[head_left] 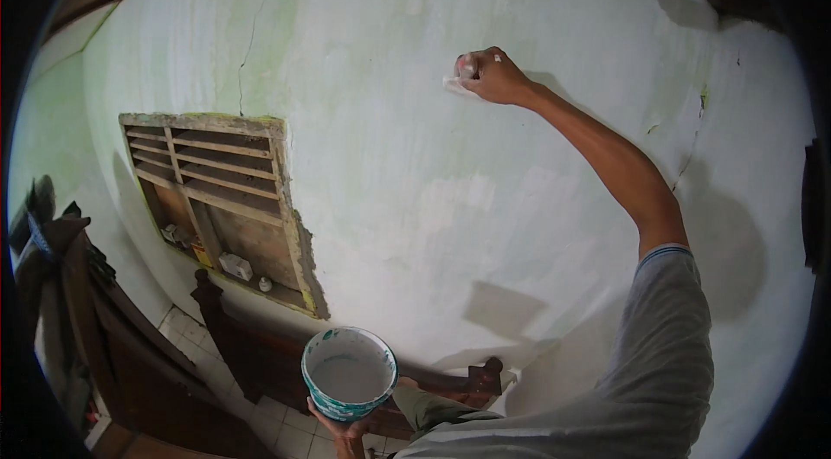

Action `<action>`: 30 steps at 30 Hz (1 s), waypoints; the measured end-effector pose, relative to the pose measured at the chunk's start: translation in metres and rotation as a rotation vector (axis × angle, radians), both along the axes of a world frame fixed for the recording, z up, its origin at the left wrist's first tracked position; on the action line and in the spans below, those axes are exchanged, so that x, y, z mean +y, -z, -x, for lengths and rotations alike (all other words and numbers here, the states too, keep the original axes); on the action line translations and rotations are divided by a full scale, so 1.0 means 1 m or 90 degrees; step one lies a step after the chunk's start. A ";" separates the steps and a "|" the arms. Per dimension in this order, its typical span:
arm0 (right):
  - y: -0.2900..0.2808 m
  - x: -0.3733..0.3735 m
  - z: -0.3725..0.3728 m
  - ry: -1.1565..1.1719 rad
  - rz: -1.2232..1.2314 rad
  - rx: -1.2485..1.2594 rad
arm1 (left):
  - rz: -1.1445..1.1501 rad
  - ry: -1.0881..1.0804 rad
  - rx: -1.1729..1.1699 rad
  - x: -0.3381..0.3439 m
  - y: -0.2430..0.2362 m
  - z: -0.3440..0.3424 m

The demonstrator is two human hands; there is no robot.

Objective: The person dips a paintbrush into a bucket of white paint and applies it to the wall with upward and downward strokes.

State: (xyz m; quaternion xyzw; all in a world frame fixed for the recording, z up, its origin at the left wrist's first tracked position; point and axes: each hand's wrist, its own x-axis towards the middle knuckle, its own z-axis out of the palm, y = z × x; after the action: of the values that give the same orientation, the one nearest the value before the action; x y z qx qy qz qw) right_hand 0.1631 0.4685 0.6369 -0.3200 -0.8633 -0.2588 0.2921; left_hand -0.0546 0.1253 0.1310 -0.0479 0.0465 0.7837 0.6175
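With my right arm stretched up and forward, my right hand point(502, 78) is closed around a paintbrush point(459, 85). White bristles press against the pale green wall point(372, 165), which carries uneven streaks of white paint. Low in front of me, my left hand point(342, 431) supports a teal bucket point(350, 412) from beneath, fingers curled on its side. Inside the bucket lies white paint point(353, 377), and splashes mark its rim.
A wooden louvred frame point(234, 141) is set in the wall at left, small boxes point(235, 266) on its sill. Dark wooden furniture point(229, 333) stands below it. Draped cloths point(69, 260) hang at far left. White floor tiles point(290, 435) show underneath. Cracks run through the wall.
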 end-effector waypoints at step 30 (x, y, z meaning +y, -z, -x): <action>-0.102 0.045 -0.039 -0.172 -0.385 0.126 | 0.020 -0.034 0.067 0.004 0.011 -0.019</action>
State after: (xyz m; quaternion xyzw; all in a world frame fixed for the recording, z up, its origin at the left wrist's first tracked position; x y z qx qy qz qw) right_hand 0.2016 0.5135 0.7393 -0.1257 -0.7495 -0.4297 0.4878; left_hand -0.0351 0.1289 0.1202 -0.0176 0.0903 0.8003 0.5925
